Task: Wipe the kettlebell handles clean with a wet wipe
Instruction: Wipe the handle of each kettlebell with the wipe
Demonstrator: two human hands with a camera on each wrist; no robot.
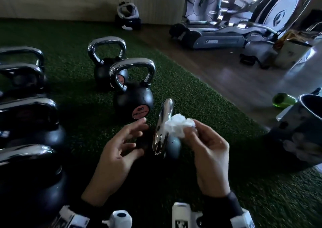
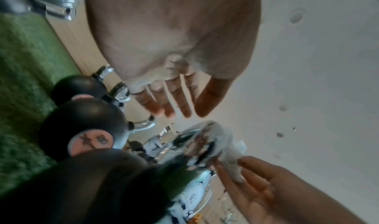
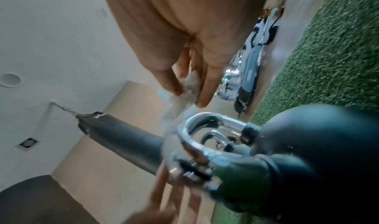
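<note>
Green turf (image 1: 200,95), kettlebell (image 1: 171,145) centre: right hand (image 1: 211,151) pinches crumpled wet wipe (image 1: 177,125) against chrome handle (image 1: 163,128) (3 o'clock side); left hand (image 1: 118,149) at 9 o'clock, fingers relaxed, empty.

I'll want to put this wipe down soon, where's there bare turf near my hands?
Bare turf lies right of the kettlebell being wiped, between it and the wood floor. Another patch lies left of the labelled kettlebell. The left-edge kettlebell row is crowded.
</note>
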